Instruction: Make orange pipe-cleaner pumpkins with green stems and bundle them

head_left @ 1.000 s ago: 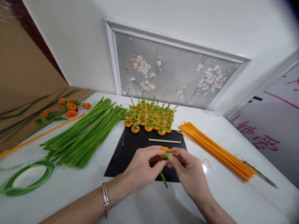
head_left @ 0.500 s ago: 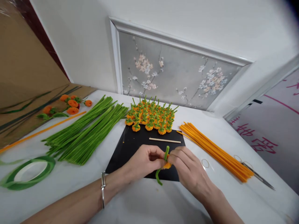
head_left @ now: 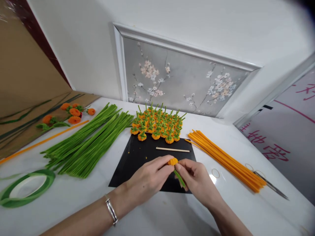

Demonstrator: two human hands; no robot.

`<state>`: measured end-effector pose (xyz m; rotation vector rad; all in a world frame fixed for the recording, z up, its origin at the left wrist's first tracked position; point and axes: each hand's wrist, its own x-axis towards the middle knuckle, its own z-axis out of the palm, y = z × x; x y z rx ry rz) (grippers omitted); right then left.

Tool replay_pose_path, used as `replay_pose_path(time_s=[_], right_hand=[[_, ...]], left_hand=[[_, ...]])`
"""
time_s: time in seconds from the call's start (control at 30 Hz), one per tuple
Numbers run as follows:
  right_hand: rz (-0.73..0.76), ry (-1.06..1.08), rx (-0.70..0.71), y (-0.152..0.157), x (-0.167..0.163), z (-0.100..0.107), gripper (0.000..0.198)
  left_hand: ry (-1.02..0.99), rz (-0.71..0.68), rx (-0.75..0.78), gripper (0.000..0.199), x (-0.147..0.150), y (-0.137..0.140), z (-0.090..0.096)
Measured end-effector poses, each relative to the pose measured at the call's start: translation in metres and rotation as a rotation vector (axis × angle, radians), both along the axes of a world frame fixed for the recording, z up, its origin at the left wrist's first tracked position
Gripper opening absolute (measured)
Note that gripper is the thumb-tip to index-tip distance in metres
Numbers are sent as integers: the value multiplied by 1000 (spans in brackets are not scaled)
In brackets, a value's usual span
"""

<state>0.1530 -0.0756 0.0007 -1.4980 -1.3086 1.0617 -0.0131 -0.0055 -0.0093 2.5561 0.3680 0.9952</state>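
Note:
Over the black mat (head_left: pixel 123 172), both hands meet at a small ribbed orange chenille piece (head_left: pixel 172 161) with a green pipe cleaner (head_left: pixel 180 179) hanging from it. My left hand (head_left: pixel 147 177), a silver bangle at its wrist, is closed with its fingertips pinching the orange piece. My right hand (head_left: pixel 197 180) is closed too, its thumb and fingers gripping the green pipe cleaner just below the orange part. Fingers hide some of the join. Beyond them on the mat lies a thin wooden stick (head_left: pixel 172 149). Several similar orange pieces with green stems (head_left: pixel 157 126) stand grouped behind it.
Bundled green pipe cleaners (head_left: pixel 91 150) lie left, orange pipe cleaners (head_left: pixel 226 162) right. A green tape roll (head_left: pixel 6 198) sits at the left front. Orange flowers (head_left: pixel 74 112) rest at the back left. A metal tool (head_left: pixel 275 189) and a thin ring (head_left: pixel 216 173) lie right.
The orange piece has been turned: its green pipe cleaner, which stuck up and down between my hands, now points down towards my right hand. My left hand has rolled over, back upward.

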Motion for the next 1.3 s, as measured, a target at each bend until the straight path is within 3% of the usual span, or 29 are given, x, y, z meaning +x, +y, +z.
replay_pose_path(time_s=[0.1, 0.2, 0.3, 0.4, 0.5, 0.6, 0.8, 0.97, 1.1, 1.17, 1.3], right_hand=[[-6, -157, 117, 0, 1, -2, 30], [5, -473, 430, -1, 4, -7, 22], [61, -850, 720, 0, 9, -10, 30], [147, -1133, 797, -2, 12, -7, 32], [198, -1233, 802, -3, 13, -1, 31], [133, -1172, 791, -2, 11, -1, 31], [55, -761, 720, 4, 12, -6, 21], [122, -924, 806, 4, 15, -2, 30], [170, -1029, 817, 4, 15, -2, 31], [144, -929, 787, 5, 15, -1, 30], [-41, -487, 589, 5, 15, 2, 16]], left_hand=[[-48, 35, -128, 21, 3, -2, 1], [-72, 129, -368, 18, 8, -2, -1], [-21, 131, -725, 11, 11, -1, -2], [-5, 94, -974, 9, 12, 1, -1], [3, 68, -1039, 10, 13, 1, 3], [-28, 54, -1046, 8, 13, 1, 8], [-68, 11, -1061, 6, 15, 2, 13], [-35, 35, -1166, 26, 16, 3, 13], [54, 9, -1151, 19, 15, 4, 16], [44, 26, -1162, 22, 15, 4, 18], [-128, -25, -1165, 41, 14, 4, 18]])
